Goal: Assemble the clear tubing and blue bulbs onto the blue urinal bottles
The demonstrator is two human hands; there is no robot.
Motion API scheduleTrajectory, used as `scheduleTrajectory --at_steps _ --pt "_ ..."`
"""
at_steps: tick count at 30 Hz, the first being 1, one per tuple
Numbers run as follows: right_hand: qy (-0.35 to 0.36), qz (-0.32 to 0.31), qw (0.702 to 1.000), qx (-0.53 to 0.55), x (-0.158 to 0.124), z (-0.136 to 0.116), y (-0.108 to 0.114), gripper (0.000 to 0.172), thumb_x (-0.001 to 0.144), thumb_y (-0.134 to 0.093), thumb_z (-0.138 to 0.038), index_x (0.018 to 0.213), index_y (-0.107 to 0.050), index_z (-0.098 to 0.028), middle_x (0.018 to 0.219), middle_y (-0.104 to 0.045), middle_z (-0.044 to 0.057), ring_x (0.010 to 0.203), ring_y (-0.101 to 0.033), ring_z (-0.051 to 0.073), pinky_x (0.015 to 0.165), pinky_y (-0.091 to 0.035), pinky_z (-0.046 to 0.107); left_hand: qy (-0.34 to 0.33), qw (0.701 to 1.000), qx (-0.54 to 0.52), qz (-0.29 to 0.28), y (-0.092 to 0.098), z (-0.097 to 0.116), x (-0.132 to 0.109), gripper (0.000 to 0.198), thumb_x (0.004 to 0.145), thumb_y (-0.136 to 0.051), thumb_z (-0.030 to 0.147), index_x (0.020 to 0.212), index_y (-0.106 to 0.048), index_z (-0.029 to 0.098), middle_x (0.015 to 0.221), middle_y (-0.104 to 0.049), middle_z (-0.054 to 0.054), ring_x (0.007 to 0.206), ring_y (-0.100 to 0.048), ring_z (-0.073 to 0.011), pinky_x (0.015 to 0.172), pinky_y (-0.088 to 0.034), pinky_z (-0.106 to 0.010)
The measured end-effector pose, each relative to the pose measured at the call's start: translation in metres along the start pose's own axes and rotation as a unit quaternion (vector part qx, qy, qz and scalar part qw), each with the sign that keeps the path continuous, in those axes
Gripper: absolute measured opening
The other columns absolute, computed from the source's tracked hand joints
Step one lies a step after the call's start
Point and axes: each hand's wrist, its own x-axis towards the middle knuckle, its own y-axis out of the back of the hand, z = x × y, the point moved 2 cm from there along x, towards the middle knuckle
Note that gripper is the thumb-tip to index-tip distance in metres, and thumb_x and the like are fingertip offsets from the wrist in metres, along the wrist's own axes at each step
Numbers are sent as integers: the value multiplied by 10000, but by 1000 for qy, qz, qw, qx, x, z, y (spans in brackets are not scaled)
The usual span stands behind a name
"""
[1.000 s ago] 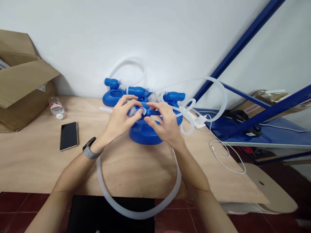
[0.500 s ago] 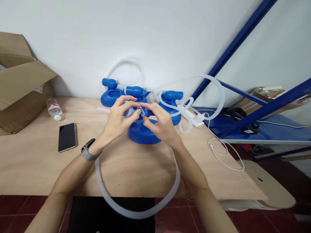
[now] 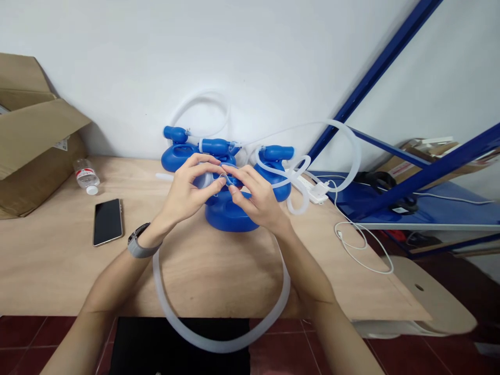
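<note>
My left hand [image 3: 193, 187], with a watch [image 3: 141, 240] on its wrist, pinches a thin clear strap [image 3: 225, 178] between thumb and fingers. From the other side my right hand [image 3: 255, 197] has its fingertips closed on the same strap. Both hands are over the neck of a blue plastic bottle [image 3: 231, 214] standing on the table; they hide most of its neck and mouth. A translucent hose [image 3: 219, 346] passes beneath both forearms and loops down over the table's front edge; its ends are hidden near the hands.
Behind stand three similar blue bottles with hoses, one at left [image 3: 177, 156], one in the middle [image 3: 216, 147], one at right [image 3: 275, 177]. A phone [image 3: 108, 222], water bottle [image 3: 86, 177] and cardboard box [image 3: 42, 172] lie left. Right are a power strip [image 3: 317, 194], white cable [image 3: 367, 268] and blue shelf [image 3: 429, 208].
Fingers of both hands have shifted slightly around the strap, and the left wrist has moved a little to the left. The bottles and hose stay in place.
</note>
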Motion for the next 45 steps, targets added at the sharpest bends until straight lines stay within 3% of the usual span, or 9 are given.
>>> scheduleTrajectory --at_steps 6,11,16,23,32,35,39,42,45 --pt "18 2 1000 -25 0 -1 0 503 1174 -482 -363 1649 -623 -274 1100 -723 86 963 -704 234 910 -660 433 8 999 -22 21 -1 -2 -1 135 1003 -818 392 1024 -855 263 1217 -794 -69 1156 -748 -244 1119 -613 -452" --pt "27 29 997 -70 -2 -2 -7 547 1163 -444 -331 1681 -593 -238 1115 -725 106 970 -699 250 917 -645 445 -5 996 3 88 -13 1 -9 176 1051 -779 421 1042 -867 269 1141 -776 -55 1109 -738 -231 1087 -617 -451" --pt "43 78 985 -145 -4 -5 -16 575 1151 -409 -303 1694 -588 -240 961 -690 97 872 -656 269 836 -614 448 -49 987 17 152 -23 4 -17 196 1099 -722 414 1059 -850 271 1131 -746 -57 1092 -709 -228 1038 -617 -449" --pt "62 86 984 -146 -7 -3 -19 562 1145 -422 -315 1660 -624 -217 950 -687 101 840 -633 271 811 -584 443 -57 979 94 171 -31 -3 -20 249 1125 -647 451 1039 -798 273 1094 -723 -72 1102 -683 -257 1038 -609 -499" --pt "94 109 980 -136 -8 -8 -21 538 1153 -409 -269 1639 -629 -206 949 -715 91 822 -628 264 761 -537 424 -116 966 89 215 -37 -5 -24 137 1101 -672 301 1018 -776 267 1044 -748 -62 1068 -685 -254 1056 -576 -515" --pt "103 115 979 -134 -7 -10 -19 518 1166 -422 -272 1639 -620 -201 962 -734 87 819 -639 260 756 -541 412 -125 975 80 168 -26 -11 -16 154 1092 -691 346 1024 -802 264 1060 -764 -67 1079 -703 -255 1056 -597 -513" --pt "20 93 991 -92 -2 -3 -3 486 1201 -384 -369 1564 -675 -228 1064 -785 93 900 -713 259 871 -605 426 -134 991 14 -11 0 -14 0 351 1052 -771 523 1273 -825 255 1377 -742 -127 1309 -706 -292 1174 -586 -505" --pt "-67 80 993 -51 1 9 15 487 1208 -366 -473 1448 -737 -267 1235 -819 94 1061 -768 274 994 -624 452 -94 987 41 -122 26 -4 6 575 1013 -777 652 1448 -767 276 1593 -631 -148 1508 -601 -343 1284 -513 -523" --pt "-119 30 992 -44 1 20 27 457 1188 -431 -537 1321 -779 -271 1285 -833 89 1176 -776 297 1056 -611 476 -43 975 108 -190 55 16 7 615 1033 -706 707 1470 -752 277 1566 -656 -133 1449 -638 -345 1254 -522 -510"
